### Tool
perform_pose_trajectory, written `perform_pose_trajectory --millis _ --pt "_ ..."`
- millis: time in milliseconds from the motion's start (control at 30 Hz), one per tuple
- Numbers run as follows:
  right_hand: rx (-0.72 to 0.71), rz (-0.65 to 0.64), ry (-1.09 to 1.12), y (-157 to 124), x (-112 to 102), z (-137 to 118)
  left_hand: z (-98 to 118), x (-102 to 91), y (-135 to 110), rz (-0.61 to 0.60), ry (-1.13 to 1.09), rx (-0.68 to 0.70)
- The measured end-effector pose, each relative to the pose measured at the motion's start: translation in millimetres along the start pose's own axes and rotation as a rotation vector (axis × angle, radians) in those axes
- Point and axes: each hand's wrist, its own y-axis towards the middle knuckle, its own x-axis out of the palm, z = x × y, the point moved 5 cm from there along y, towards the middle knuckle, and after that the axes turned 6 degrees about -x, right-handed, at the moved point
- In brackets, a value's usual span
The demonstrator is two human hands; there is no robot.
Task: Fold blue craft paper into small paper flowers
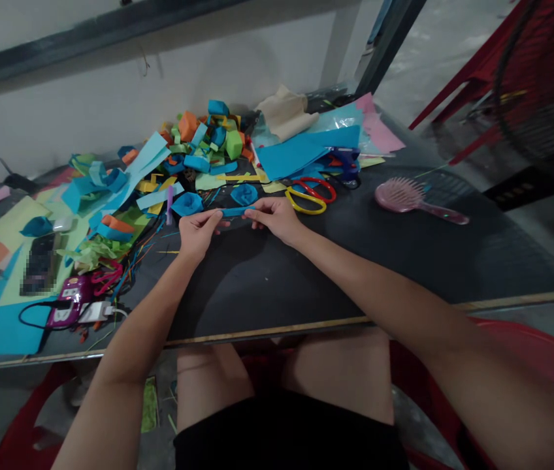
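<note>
A narrow folded strip of blue paper is stretched level between my two hands, just above the dark table. My left hand pinches its left end between thumb and fingers. At the other end, my right hand grips it the same way. Right behind the strip lie two folded blue paper pieces, one near my left hand and another in the middle. Scissors with red and yellow handles rest just beyond my right hand. A purple stick-like piece is beside my left hand.
Folded paper pieces in blue, orange, green and yellow are heaped at the back. Blue sheets lie right of them. A pink hairbrush is at the right, a fan beyond it. A phone and purple device sit left.
</note>
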Motion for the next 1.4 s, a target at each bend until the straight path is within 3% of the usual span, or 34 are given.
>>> perform_pose_trajectory --millis 300,567,900,1400 --pt "0.0 -0.009 -0.023 -0.2 -0.3 2.6 -3.8 -1.5 4.9 0.003 0.138 -0.054" --pt "0.012 -0.003 0.016 -1.1 -0.7 1.1 -6.9 -7.0 7.7 -0.01 0.295 0.037" --pt "-0.014 -0.015 -0.023 0.9 -3.7 4.6 -6.7 -5.9 10.0 -0.018 0.106 0.033" --pt "0.011 -0.004 0.031 0.6 -2.6 2.2 1.9 -3.6 4.9 -0.071 0.139 0.035"
